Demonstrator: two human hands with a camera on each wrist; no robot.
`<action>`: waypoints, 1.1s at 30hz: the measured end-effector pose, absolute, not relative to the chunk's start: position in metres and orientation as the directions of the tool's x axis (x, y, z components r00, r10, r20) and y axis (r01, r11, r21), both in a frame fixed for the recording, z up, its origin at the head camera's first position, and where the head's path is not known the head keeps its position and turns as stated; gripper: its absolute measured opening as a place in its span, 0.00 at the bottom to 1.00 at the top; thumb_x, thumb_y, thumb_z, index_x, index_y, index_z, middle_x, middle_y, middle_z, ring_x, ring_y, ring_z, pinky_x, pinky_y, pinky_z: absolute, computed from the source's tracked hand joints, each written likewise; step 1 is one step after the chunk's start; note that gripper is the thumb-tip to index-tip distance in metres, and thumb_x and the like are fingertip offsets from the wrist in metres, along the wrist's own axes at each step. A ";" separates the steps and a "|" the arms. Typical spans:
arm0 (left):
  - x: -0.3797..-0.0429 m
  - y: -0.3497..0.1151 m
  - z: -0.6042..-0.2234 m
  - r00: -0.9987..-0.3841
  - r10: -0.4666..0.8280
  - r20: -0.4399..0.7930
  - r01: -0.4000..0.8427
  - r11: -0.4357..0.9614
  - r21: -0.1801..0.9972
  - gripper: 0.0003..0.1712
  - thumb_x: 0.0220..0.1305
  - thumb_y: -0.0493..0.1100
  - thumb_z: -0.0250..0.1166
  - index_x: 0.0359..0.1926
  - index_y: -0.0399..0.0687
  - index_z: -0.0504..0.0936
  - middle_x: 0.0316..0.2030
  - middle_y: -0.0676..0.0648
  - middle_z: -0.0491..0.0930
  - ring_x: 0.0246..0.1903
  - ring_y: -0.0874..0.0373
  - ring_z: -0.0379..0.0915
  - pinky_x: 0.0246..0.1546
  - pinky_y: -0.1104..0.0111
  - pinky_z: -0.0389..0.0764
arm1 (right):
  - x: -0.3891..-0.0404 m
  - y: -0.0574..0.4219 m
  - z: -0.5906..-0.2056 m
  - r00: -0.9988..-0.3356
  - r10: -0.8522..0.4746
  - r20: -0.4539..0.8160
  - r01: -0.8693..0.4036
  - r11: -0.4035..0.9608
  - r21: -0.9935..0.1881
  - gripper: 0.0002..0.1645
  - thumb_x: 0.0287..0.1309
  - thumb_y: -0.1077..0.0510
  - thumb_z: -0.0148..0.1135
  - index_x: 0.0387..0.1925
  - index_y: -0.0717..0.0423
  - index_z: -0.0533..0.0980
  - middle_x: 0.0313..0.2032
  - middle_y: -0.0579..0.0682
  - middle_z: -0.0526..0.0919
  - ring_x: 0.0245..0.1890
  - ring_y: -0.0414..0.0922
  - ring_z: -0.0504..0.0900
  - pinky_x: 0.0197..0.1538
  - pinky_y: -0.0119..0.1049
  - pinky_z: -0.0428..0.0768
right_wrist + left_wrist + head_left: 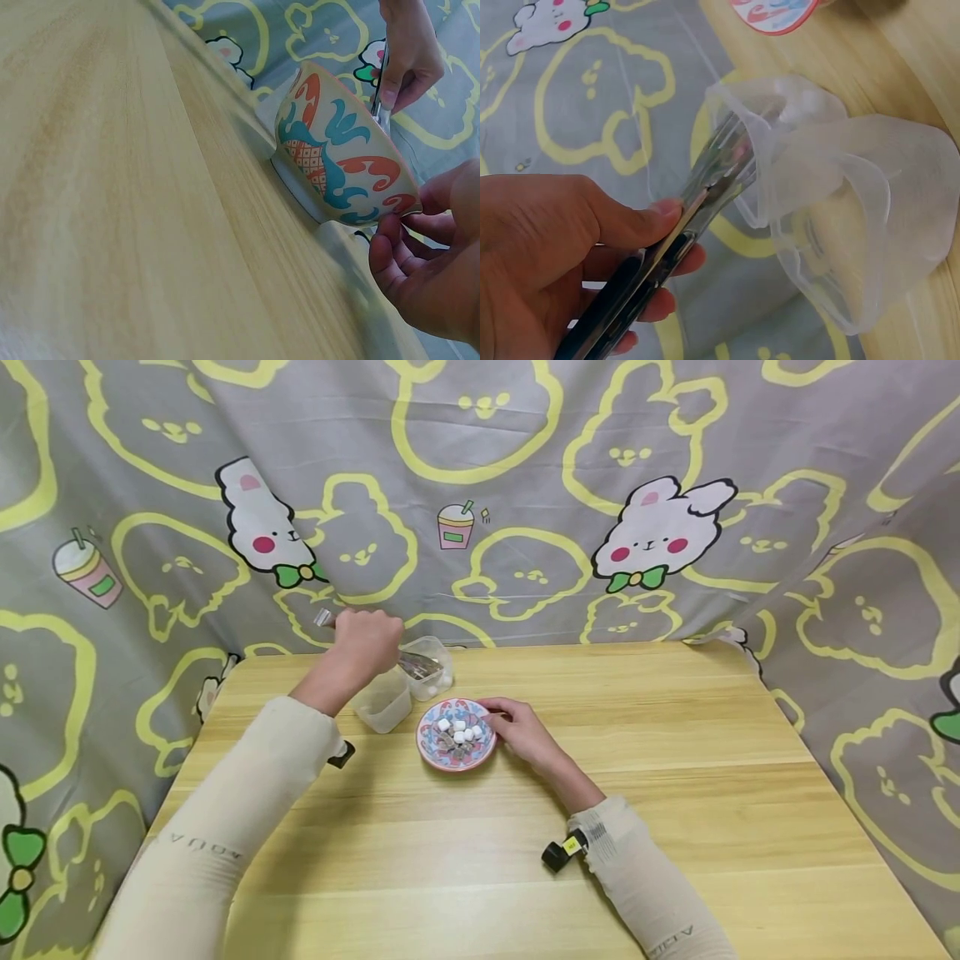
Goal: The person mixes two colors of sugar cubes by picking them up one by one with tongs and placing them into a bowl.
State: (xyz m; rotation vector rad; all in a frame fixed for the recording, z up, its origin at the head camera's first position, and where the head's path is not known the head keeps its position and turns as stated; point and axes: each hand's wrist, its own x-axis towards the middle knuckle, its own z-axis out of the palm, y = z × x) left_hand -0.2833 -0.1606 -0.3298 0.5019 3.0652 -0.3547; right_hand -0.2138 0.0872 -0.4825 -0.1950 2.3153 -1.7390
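My left hand (367, 647) grips a pair of metal tongs (709, 180) with dark handles. The tongs slant down into the farther clear plastic container (810, 97), where small white pieces (446, 679) lie. Whether the tips pinch a piece cannot be made out. At the right, my right hand (525, 739) pinches the rim of a patterned bowl (322, 150) between thumb and fingers. The bowl stands upright on the table. Inside it are several small white pieces (460, 727) and some greyish-brown pieces (459, 750).
A second clear plastic container (382, 706) stands beside the farther one, just left of the bowl. All of them are on a wooden table (675, 777). A grey cartoon-print cloth (525, 502) hangs behind the table's back edge and along both sides.
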 end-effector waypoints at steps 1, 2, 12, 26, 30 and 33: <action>-0.283 -0.160 -0.330 -0.947 0.317 -0.051 0.320 0.921 -0.222 0.16 0.68 0.36 0.55 0.22 0.48 0.77 0.18 0.48 0.69 0.22 0.50 0.67 0.27 0.54 0.67 | -0.214 0.087 -0.482 -0.962 -0.250 -0.110 0.036 0.282 -0.959 0.22 0.74 0.58 0.56 0.66 0.55 0.78 0.62 0.55 0.83 0.61 0.49 0.80 0.67 0.46 0.76; -0.283 -0.159 -0.331 -0.946 0.321 -0.050 0.323 0.920 -0.222 0.15 0.68 0.35 0.54 0.23 0.47 0.77 0.19 0.47 0.70 0.23 0.50 0.68 0.27 0.53 0.68 | -0.214 0.087 -0.482 -0.962 -0.252 -0.109 0.035 0.283 -0.958 0.22 0.74 0.58 0.56 0.66 0.54 0.78 0.62 0.55 0.83 0.61 0.49 0.80 0.67 0.46 0.76; -0.283 -0.151 -0.337 -0.936 0.347 -0.052 0.348 0.897 -0.275 0.15 0.68 0.33 0.52 0.28 0.45 0.82 0.22 0.44 0.78 0.26 0.46 0.76 0.34 0.47 0.79 | -0.212 0.087 -0.481 -0.960 -0.259 -0.106 0.032 0.274 -0.961 0.22 0.74 0.59 0.55 0.66 0.55 0.78 0.61 0.56 0.83 0.61 0.49 0.80 0.67 0.46 0.76; -0.277 -0.140 -0.338 -0.914 0.404 -0.028 0.387 0.853 -0.350 0.16 0.69 0.32 0.54 0.25 0.45 0.81 0.19 0.46 0.74 0.21 0.50 0.71 0.35 0.45 0.80 | -0.212 0.086 -0.479 -0.963 -0.245 -0.115 0.043 0.279 -0.959 0.23 0.74 0.59 0.55 0.66 0.55 0.78 0.62 0.55 0.83 0.61 0.48 0.80 0.68 0.45 0.76; -0.276 -0.136 -0.339 -0.915 0.401 -0.044 0.388 0.845 -0.368 0.14 0.70 0.33 0.55 0.31 0.44 0.85 0.23 0.44 0.79 0.24 0.49 0.75 0.39 0.44 0.81 | -0.212 0.087 -0.479 -0.963 -0.243 -0.116 0.045 0.281 -0.959 0.22 0.74 0.59 0.56 0.66 0.55 0.78 0.62 0.55 0.83 0.61 0.48 0.80 0.67 0.45 0.76; -0.276 -0.134 -0.342 -0.911 0.410 -0.046 0.394 0.833 -0.388 0.14 0.71 0.32 0.56 0.32 0.44 0.87 0.24 0.44 0.82 0.23 0.49 0.77 0.41 0.41 0.82 | -0.213 0.086 -0.479 -0.962 -0.248 -0.115 0.043 0.278 -0.960 0.22 0.74 0.59 0.55 0.66 0.56 0.78 0.62 0.55 0.83 0.61 0.48 0.80 0.67 0.45 0.77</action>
